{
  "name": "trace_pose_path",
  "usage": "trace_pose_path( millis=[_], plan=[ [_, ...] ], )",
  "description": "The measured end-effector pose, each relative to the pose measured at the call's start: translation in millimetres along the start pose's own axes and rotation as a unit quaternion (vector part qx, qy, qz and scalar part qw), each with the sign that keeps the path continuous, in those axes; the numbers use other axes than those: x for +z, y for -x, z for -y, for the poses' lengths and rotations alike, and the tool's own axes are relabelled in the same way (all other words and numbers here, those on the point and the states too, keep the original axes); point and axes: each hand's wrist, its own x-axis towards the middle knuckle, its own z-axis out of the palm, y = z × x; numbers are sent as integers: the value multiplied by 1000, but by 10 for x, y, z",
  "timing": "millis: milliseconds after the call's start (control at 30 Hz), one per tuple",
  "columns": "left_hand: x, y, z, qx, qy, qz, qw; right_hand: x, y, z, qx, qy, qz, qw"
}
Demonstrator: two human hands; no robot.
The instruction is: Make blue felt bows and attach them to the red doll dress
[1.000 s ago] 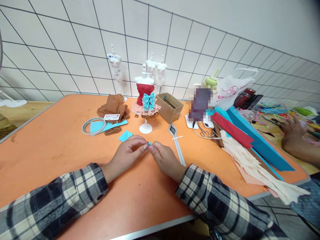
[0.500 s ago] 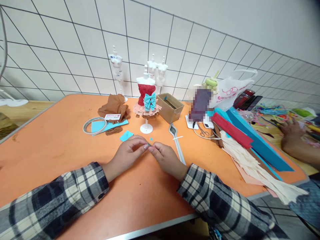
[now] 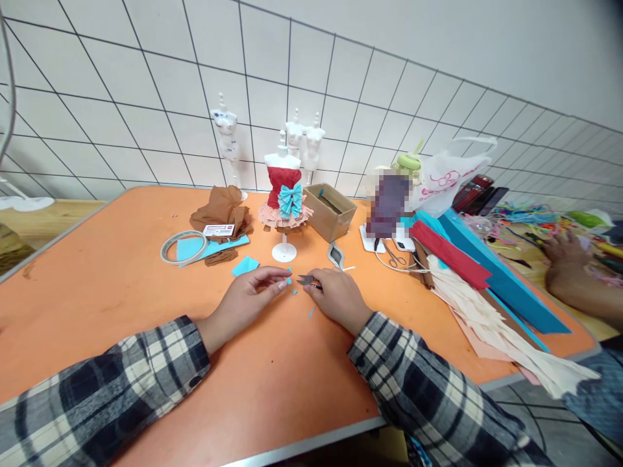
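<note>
My right hand (image 3: 338, 295) is closed around small thread snips (image 3: 306, 281); their blades stand apart and point left. Between the thumb and fingertips of my left hand (image 3: 250, 292) is a tiny piece of blue paper (image 3: 289, 281), mostly hidden. Small blue scraps (image 3: 311, 312) lie on the orange table below the snips. Just beyond my left fingers is a folded blue paper square (image 3: 245, 265). Behind both hands stands a mini dress form (image 3: 283, 185) in a red bodice with a blue bow and a pink ruffled skirt.
To the left are a tape roll (image 3: 183, 248), brown crepe paper (image 3: 219, 206) and a small labelled box (image 3: 219, 230). A cardboard box (image 3: 331, 213), scissors (image 3: 395, 255) and coloured paper strips (image 3: 450, 254) lie right. Another person's hand (image 3: 564, 250) rests far right.
My hands have moved apart, the right one going right. The snips' blades now show, spread apart, and more blue scraps are on the table.
</note>
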Motion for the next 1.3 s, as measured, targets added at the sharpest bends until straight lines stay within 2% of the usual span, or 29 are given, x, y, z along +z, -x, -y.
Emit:
trace_pose_path(
  millis=[100, 167, 200, 267, 333, 467, 567, 667, 767, 867, 933, 1033, 1167, 1300],
  plan=[
    [-11, 12, -29, 33, -52, -24, 998, 15, 7, 11, -11, -12, -61, 998],
    [-31, 26, -59, 71, -111, -50, 990, 11, 10, 40, -34, -69, -100, 992],
    [-42, 34, -73, 96, -137, -57, 984, 7, 11, 58, -46, -114, -93, 988],
    [-63, 49, -91, 158, -174, -50, 971, 5, 13, 93, -51, -222, -35, 973],
    [-77, 59, -94, 214, -204, -28, 955, 16, 16, 117, -28, -319, 34, 947],
    [-84, 58, -67, 257, -242, -1, 936, 47, 18, 120, 17, -432, 89, 897],
    [-87, 47, -49, 250, -242, 1, 938, 53, 11, 105, 37, -459, 117, 880],
    [-92, 39, -52, 234, -236, 7, 943, 68, -1, 84, 44, -459, 121, 879],
    [-81, 38, -65, 198, -209, 9, 957, 102, -12, 61, 38, -441, 56, 895],
    [-50, 33, -70, 113, -169, 24, 979, 125, -7, 73, 14, -384, -48, 922],
    [-24, 27, -66, 69, -142, 35, 987, 123, 6, 107, -6, -338, -78, 938],
    [6, 18, -56, 71, -115, 35, 990, 105, 27, 157, -31, -301, -82, 950],
    [5, 14, -47, 94, -86, 38, 991, 98, 30, 157, -35, -302, -74, 950],
    [-19, 17, -54, 85, -63, 46, 993, 115, 21, 138, -9, -366, -28, 930]
  ],
)
